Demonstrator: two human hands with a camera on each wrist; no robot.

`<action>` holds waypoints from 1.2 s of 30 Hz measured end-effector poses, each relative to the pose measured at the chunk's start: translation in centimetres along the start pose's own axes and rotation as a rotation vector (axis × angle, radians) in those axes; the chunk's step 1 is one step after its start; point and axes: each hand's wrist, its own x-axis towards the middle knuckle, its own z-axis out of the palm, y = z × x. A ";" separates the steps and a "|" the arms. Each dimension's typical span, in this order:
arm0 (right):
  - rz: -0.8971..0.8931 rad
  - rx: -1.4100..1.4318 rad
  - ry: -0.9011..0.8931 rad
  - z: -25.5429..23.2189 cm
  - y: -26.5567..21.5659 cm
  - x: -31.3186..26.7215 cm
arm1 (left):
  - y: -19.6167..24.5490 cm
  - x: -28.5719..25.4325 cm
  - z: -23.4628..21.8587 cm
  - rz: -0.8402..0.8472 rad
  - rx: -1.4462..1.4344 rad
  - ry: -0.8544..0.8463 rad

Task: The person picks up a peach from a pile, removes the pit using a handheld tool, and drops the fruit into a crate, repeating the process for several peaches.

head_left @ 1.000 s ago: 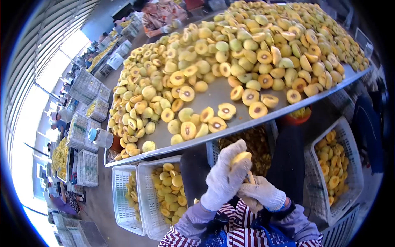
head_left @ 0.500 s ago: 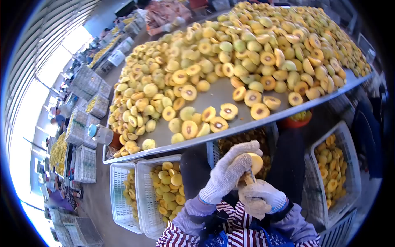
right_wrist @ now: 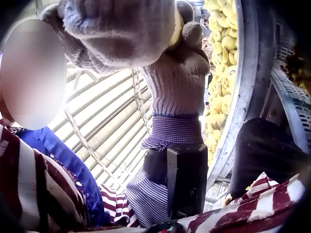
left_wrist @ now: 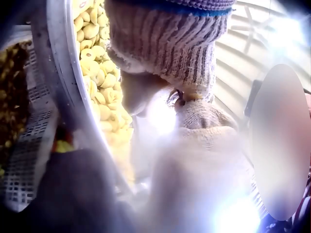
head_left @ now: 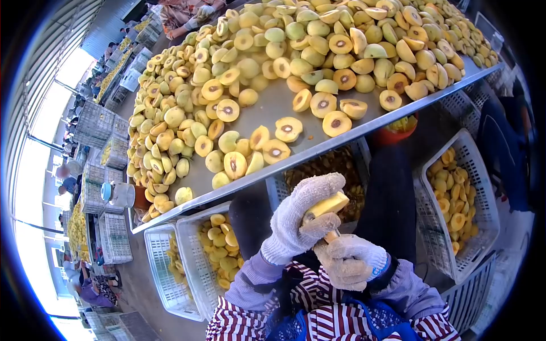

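Note:
In the head view my gloved left hand point(head_left: 296, 219) holds a yellow peach half point(head_left: 330, 206), fingers behind it and thumb across the front. Just below, my gloved right hand point(head_left: 351, 261) grips a small tool with a light wooden handle point(head_left: 331, 235). Its working end is hidden by the left thumb and the fruit. The two hands are close together above the lap. A sliver of the peach half point(right_wrist: 178, 30) shows between the gloves in the right wrist view. The left wrist view is mostly blurred glove, with the right cuff point(left_wrist: 165, 43) at its top.
A metal-edged table point(head_left: 267, 119) bears a big heap of peach halves point(head_left: 318, 51). Below its edge stands a crate of dark scraps point(head_left: 358, 149). Crates of peach halves stand at left point(head_left: 185, 227) and right point(head_left: 495, 221). A jar point(head_left: 119, 194) sits by the left corner.
The peach half has turned in my left hand, from facing outward to lying more edge-on. A thin metal blade seen half a second ago is now hidden. The head view has shifted.

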 end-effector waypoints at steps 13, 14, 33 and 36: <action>0.094 0.354 -0.215 -2.3 0.1 0.4 | -1.0 -0.2 1.6 -0.123 -0.407 0.088; 0.090 0.396 -0.216 -2.1 0.0 0.3 | -1.3 -0.1 1.6 -0.082 -0.349 0.078; -0.170 -0.141 0.214 -1.1 -3.9 -0.3 | -0.6 -2.0 -2.0 -0.445 -0.566 0.602; -0.162 -0.386 0.411 -0.5 -4.3 0.2 | 0.8 -6.0 -7.3 -0.433 0.024 0.945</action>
